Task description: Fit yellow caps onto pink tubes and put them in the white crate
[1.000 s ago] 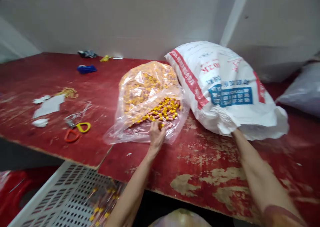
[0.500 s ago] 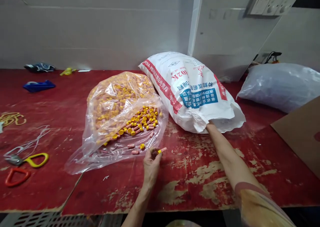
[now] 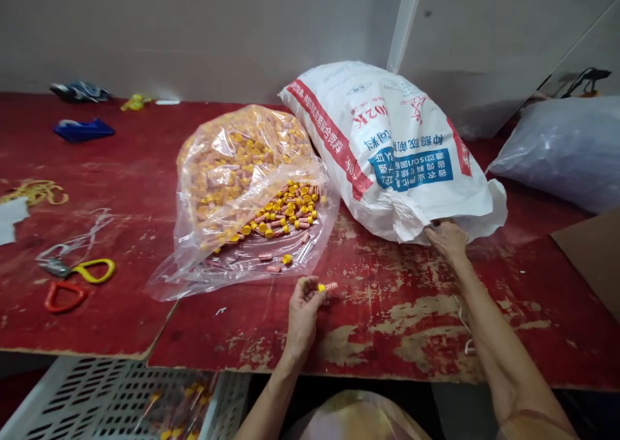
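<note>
My left hand (image 3: pixel 304 304) is closed in a pinch on a small pink speckled tube with a yellow cap (image 3: pixel 328 287), held just in front of the clear plastic bag (image 3: pixel 165 278). Many more such capped tubes (image 3: pixel 290 210) fill that bag, and a few lie loose at its mouth. At the open end of the printed white sack (image 3: pixel 387 110), my right hand (image 3: pixel 448 240) has its fingers curled by the rim. Its fingertips are partly hidden, so what they grip is unclear. A thin pale strand (image 3: pixel 469 344) shows beside my right forearm.
Scissors with yellow and red handles (image 3: pixel 80 275) lie on the worn red table (image 3: pixel 368 311), near yellow cord (image 3: pixel 41 193) and a blue tape dispenser (image 3: pixel 83 130). A white crate (image 3: pixel 62 395) sits below the edge. At right are a stuffed plastic bag (image 3: pixel 562 143) and cardboard (image 3: pixel 593 252).
My right hand has come back out of the sack to its mouth. The pale strand now shows by that forearm. My left hand still pinches the tube; the view has tilted down.
</note>
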A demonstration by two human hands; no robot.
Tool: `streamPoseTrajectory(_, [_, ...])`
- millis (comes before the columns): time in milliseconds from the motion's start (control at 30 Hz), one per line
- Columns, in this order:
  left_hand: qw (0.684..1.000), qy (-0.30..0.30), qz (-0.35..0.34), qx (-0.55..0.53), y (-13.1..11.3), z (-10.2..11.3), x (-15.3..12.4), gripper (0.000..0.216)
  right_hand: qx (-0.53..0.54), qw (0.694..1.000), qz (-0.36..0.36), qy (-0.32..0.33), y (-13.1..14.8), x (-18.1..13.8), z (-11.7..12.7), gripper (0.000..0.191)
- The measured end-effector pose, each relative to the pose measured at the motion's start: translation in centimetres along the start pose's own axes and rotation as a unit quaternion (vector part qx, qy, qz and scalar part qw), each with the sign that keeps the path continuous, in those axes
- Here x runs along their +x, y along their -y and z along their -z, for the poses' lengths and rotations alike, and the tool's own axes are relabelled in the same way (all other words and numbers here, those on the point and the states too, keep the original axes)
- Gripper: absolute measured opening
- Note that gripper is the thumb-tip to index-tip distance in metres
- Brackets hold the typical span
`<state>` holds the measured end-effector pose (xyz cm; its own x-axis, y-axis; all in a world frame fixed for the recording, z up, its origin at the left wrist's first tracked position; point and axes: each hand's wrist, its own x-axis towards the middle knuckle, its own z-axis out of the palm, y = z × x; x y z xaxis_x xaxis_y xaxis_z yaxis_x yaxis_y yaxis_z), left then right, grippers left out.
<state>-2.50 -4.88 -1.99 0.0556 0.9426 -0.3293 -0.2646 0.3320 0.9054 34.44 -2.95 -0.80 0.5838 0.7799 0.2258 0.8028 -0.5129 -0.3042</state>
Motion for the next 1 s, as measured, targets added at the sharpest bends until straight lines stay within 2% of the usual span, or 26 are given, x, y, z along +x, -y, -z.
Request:
streamPoseTrajectory(100, [0.998,0.037,0.036,-0.021,0.7,-1.2,0.0,0.033,0.112,0.993,0.033,0.001,-1.6,-5.2,1.1,0.037])
streamPoseTrajectory(167, [0.996,0.069,0.044,-0.031,1.0,-2.3,-0.3,0.029,0.212,0.973,0.09,0.026,-1.3,-8.6,1.5,0.039])
streamPoseTrajectory(233, [0.994,0.091,0.039,-0.044,1.1,-3.5,-0.7,0.026,0.256,0.953,0.156,0.052,-0.1,-11.3,1.6,0.038])
streamPoseTrajectory(400, [0.993,0.109,0.012,-0.041,0.9,-5.0,-1.7,0.023,0.21,0.916,0.326,0.108,4.0,-14.2,1.8,0.031])
streamPoseTrajectory(500, [0.991,0.13,-0.02,0.006,1.0,-4.7,-2.0,0.021,0.214,0.888,0.38,0.145,6.0,-14.7,1.9,0.034])
streamPoseTrajectory(633, [0.977,0.149,-0.111,0.109,1.6,-4.1,-2.4,0.02,0.305,0.85,0.38,0.199,7.7,-15.3,1.2,0.04])
streamPoseTrajectory(733, [0.97,0.13,-0.158,0.135,2.2,-3.9,-3.1,0.023,0.354,0.834,0.367,0.212,8.4,-16.1,0.6,0.038])
streamPoseTrajectory(900, [0.968,0.105,-0.176,0.146,2.9,-3.6,-4.1,0.029,0.375,0.846,0.309,0.217,10.0,-18.1,-0.4,0.024])
streamPoseTrajectory(1000, [0.978,0.087,-0.145,0.124,3.0,-2.8,-3.7,0.025,0.366,0.866,0.282,0.192,11.5,-19.5,-0.6,0.019])
